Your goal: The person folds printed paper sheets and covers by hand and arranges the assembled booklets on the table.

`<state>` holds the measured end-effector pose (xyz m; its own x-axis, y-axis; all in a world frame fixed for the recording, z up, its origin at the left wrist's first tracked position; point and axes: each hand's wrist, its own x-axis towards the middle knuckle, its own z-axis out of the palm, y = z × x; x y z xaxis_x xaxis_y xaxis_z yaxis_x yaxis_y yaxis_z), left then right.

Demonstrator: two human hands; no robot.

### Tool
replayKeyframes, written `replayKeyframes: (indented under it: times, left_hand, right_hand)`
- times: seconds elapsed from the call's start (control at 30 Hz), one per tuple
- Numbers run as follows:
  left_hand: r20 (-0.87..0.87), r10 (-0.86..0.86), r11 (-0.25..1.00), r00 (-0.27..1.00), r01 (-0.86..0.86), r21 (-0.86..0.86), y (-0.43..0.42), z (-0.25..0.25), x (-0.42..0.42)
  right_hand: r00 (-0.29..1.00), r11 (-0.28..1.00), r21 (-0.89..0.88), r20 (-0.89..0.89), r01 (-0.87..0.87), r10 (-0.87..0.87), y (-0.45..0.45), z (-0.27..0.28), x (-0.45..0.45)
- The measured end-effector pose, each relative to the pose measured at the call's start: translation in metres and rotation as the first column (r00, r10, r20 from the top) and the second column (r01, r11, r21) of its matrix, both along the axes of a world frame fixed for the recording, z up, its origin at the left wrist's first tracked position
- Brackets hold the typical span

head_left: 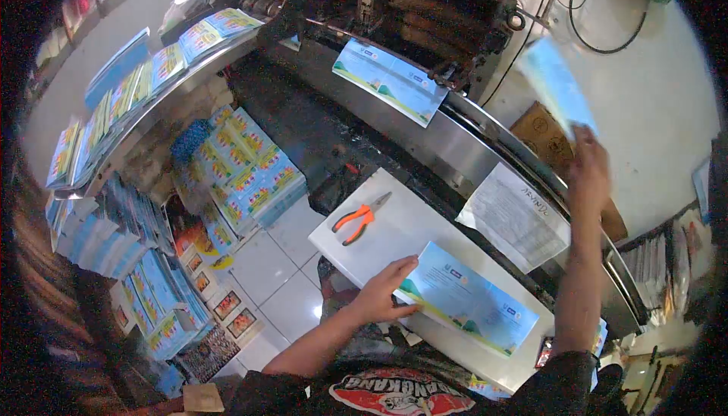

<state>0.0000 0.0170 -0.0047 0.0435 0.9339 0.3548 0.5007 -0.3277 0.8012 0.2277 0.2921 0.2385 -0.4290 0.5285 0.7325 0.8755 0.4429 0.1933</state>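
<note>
A light-blue printed sheet [560, 86], blurred by motion, is raised at the upper right. My right hand [588, 169] pinches its lower end, the arm stretched forward. On the white board [379, 241] in front of me lies another blue printed sheet [470, 298] with logos and green hills; whether more sheets lie under it I cannot tell. My left hand [383, 291] rests against its left end, thumb and fingers apart. Pliers [360, 219] with orange-and-black handles lie near the board's far left corner.
A dark machine [409, 6] stands ahead; a printed sheet [390, 82] hangs on its metal rail. Handwritten paper [516, 215] leans on the rail nearer me. Stacks of printed sheets [250, 166] sit on the tiled floor, left. More printed sheets [167, 63] line a curved ledge.
</note>
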Motion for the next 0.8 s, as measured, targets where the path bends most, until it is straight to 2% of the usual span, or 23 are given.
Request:
replayKeyframes:
  times: [0.07, 0.1, 0.13, 0.17, 0.2, 0.27, 0.33, 0.37, 0.4, 0.47, 0.53, 0.63, 0.67, 0.73, 0.77, 0.8]
  left_hand:
    - [0.025, -0.041, 0.999, 0.999, 0.042, -0.014, -0.001, 0.006, -0.003]
    - [0.021, -0.033, 0.999, 0.999, 0.033, -0.007, -0.001, 0.01, -0.004]
    - [0.022, -0.029, 1.0, 0.999, 0.029, -0.006, -0.001, 0.012, -0.003]
    - [0.023, -0.026, 1.0, 0.999, 0.026, -0.008, -0.002, 0.014, -0.003]
    - [0.022, -0.019, 1.0, 1.0, 0.019, -0.007, -0.002, 0.015, -0.003]
    - [0.008, -0.022, 0.998, 1.0, 0.022, -0.054, -0.003, 0.017, -0.001]
    - [0.005, -0.019, 0.998, 1.0, 0.019, -0.055, -0.002, 0.013, 0.001]
    - [0.002, -0.004, 0.999, 1.0, 0.004, -0.052, -0.001, 0.011, 0.001]
    - [0.001, 0.002, 0.999, 1.0, -0.002, -0.048, 0.0, 0.009, 0.001]
    - [-0.013, 0.008, 0.999, 1.0, -0.009, -0.043, -0.002, 0.005, 0.0]
    - [-0.005, 0.01, 0.998, 1.0, -0.01, -0.055, -0.001, 0.012, 0.0]
    - [-0.017, 0.012, 0.999, 1.0, -0.013, -0.036, -0.003, 0.006, 0.003]
    - [-0.038, 0.035, 0.999, 0.999, -0.035, 0.003, -0.003, 0.003, 0.004]
    - [-0.019, 0.012, 1.0, 1.0, -0.012, 0.0, -0.003, 0.006, 0.001]
    - [0.004, -0.002, 1.0, 1.0, 0.002, 0.003, -0.002, 0.008, 0.0]
    - [0.006, -0.002, 1.0, 1.0, 0.002, 0.004, -0.001, 0.005, 0.001]
  right_hand:
    - [0.991, 0.991, -0.131, 0.136, 0.027, -0.009, 0.024, -0.045, -0.016]
    - [0.971, 0.986, -0.159, 0.225, -0.045, 0.081, 0.022, -0.064, -0.024]
    - [0.965, 0.919, -0.387, 0.261, 0.08, 0.026, 0.004, -0.069, -0.04]
    - [0.932, 0.975, -0.211, 0.333, -0.071, 0.14, 0.008, -0.101, -0.031]
    - [0.923, 0.963, -0.252, 0.34, -0.096, 0.181, -0.006, -0.106, -0.032]
    - [0.921, 0.871, -0.477, 0.274, -0.12, 0.276, -0.005, -0.134, -0.01]
    - [0.903, 0.868, -0.443, 0.24, -0.224, 0.355, -0.052, -0.12, 0.0]
    - [0.931, 0.761, -0.639, 0.203, -0.108, 0.303, -0.074, -0.114, 0.008]
    - [0.951, 0.6, -0.8, 0.18, -0.006, 0.25, -0.097, -0.107, 0.014]
    - [0.905, 0.574, -0.812, 0.318, 0.105, 0.283, -0.164, -0.087, 0.017]
    - [0.885, 0.654, -0.756, 0.318, 0.02, 0.34, -0.218, -0.081, 0.016]
    - [0.822, 0.649, -0.761, 0.368, -0.003, 0.435, -0.233, -0.101, 0.032]
    - [0.825, 0.647, -0.762, 0.366, 0.001, 0.43, -0.23, -0.098, 0.036]
    - [0.843, 0.402, -0.903, 0.094, -0.152, 0.53, -0.217, -0.084, 0.045]
    - [0.87, 0.305, -0.936, -0.001, -0.174, 0.493, -0.21, -0.076, 0.042]
    - [0.87, 0.307, -0.936, 0.002, -0.172, 0.492, -0.204, -0.062, 0.04]
